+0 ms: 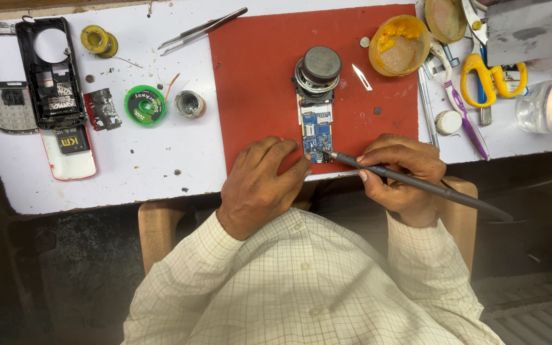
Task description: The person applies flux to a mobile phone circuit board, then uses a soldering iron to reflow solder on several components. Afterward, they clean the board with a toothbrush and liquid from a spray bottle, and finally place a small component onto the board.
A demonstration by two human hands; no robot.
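Head view: red mat (pixel 257 76) is the landmark, lying on the white bench (pixel 135 172). Blue circuit board (pixel 317 133) sits on the mat's lower middle, long axis pointing away from the person, with a round grey speaker (pixel 318 71) touching its far end. Right hand (pixel 404 176) at the mat's near right corner, fingers clenched pen-style round a dark soldering iron (pixel 416 185); the iron's tip meets the board's near edge. Left hand (pixel 264 182) rests on the mat's near edge just left of the board, fingers flat, fingertips against the board's side, grasping nothing. Small blade (pixel 361 76) lies on the mat, right of the speaker. Left of the mat: tweezers (pixel 202 29), green wick spool (pixel 144 105), solder reel (pixel 99 41), small tin (pixel 190 103), then stripped phone housings (pixel 39 76) well apart at the far left. Right of the mat: yellow flux tub (pixel 398 45), toothbrush (pixel 461 108), yellow-handled scissors (pixel 490 73), clear plastic bottle (pixel 547 105).
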